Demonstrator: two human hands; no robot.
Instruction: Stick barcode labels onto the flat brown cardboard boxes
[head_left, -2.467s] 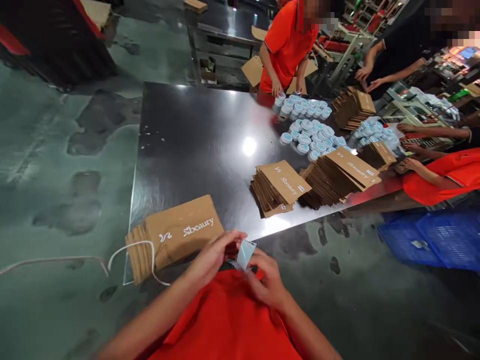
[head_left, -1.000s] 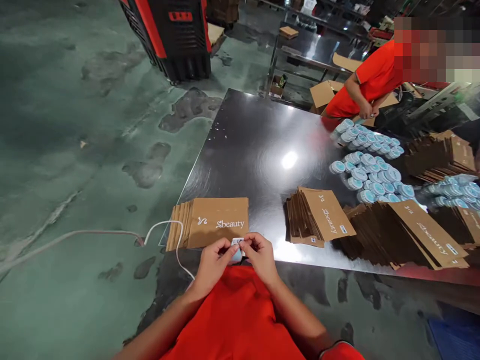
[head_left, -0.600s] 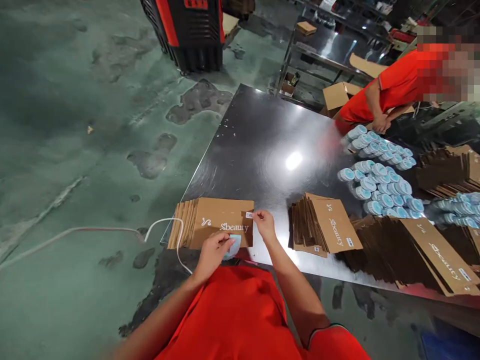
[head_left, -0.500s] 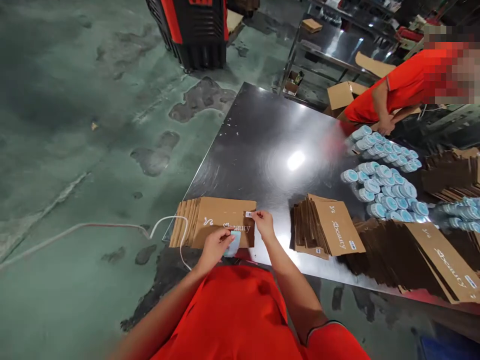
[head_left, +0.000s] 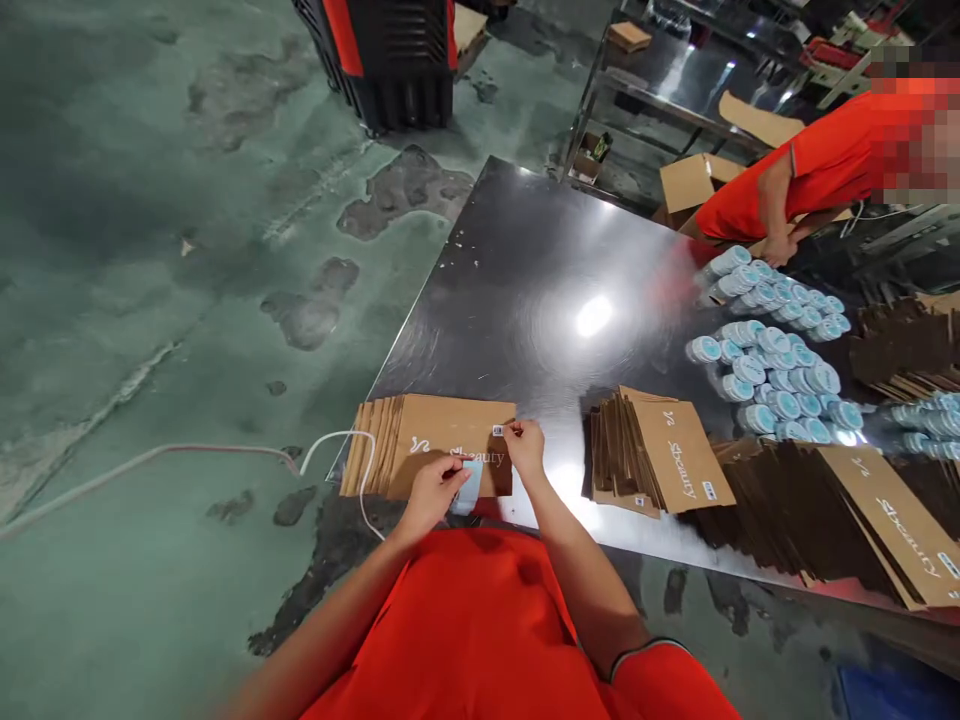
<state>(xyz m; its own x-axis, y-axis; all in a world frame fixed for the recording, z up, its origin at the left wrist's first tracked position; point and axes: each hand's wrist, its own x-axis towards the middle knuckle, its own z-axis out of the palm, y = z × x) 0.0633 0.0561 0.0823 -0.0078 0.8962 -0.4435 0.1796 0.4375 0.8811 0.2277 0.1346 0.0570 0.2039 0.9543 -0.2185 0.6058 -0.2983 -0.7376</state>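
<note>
A fanned stack of flat brown cardboard boxes (head_left: 457, 415) lies in front of me at the table edge, printed with white lettering. My left hand (head_left: 435, 492) pinches a pale blue strip of label backing (head_left: 469, 488) over the near side of the top box. At the box's right end, my right hand (head_left: 525, 446) has its fingertips closed on a small white label (head_left: 498, 431), which lies against the cardboard. Whether the label is stuck down, I cannot tell.
Further right on the steel table (head_left: 517, 270) are a labelled cardboard stack (head_left: 686, 455), a longer row of flat boxes (head_left: 885, 510) and several blue-lidded jars (head_left: 780, 375). A co-worker in red (head_left: 810, 170) stands behind the jars. A white cable (head_left: 225, 448) crosses the left side.
My hands have barely moved; the right fingers stay at the label on the box's right end. The view has shifted slightly.
</note>
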